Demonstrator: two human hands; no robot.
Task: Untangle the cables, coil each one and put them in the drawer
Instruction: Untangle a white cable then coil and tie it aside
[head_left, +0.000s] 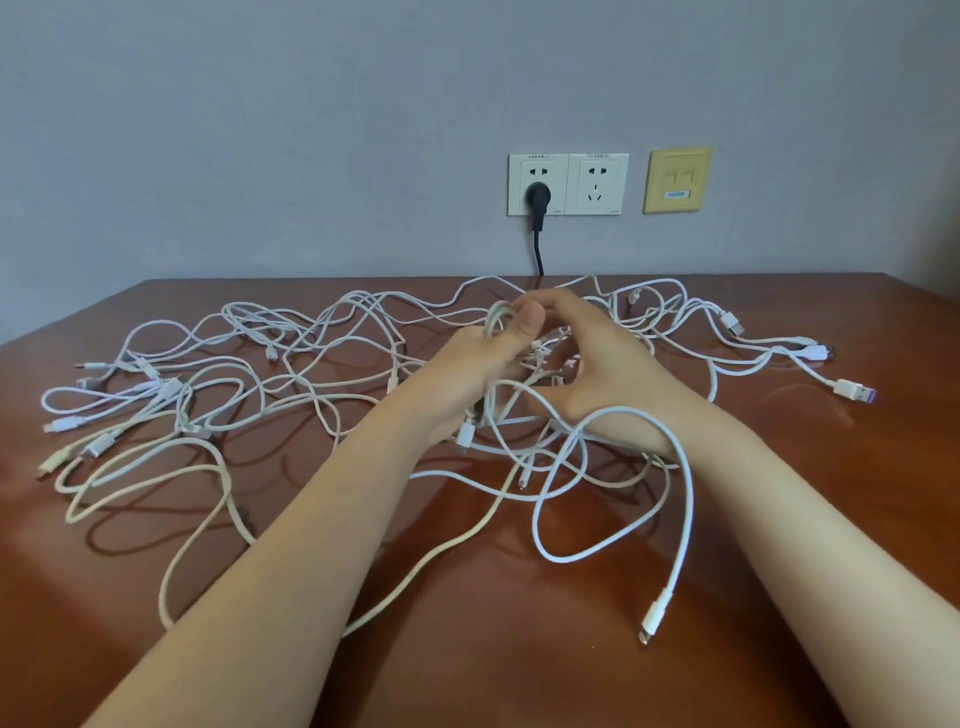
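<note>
Several white and cream cables (291, 364) lie tangled across the brown table (519, 649). My left hand (483, 364) is raised over the middle of the tangle, its thumb pinching a small coil of white cable (500, 317). My right hand (602, 358) is beside it, fingers curled at the same coil. A white cable loop (685, 499) hangs over my right wrist, and its plug (652, 621) lies near the front. No drawer is in view.
Two white wall sockets (597, 184) sit behind the table, with a black plug (536, 200) in the left one and its cord dropping behind the table. A yellow wall plate (678, 180) is to their right. USB plugs (852, 389) lie at the right.
</note>
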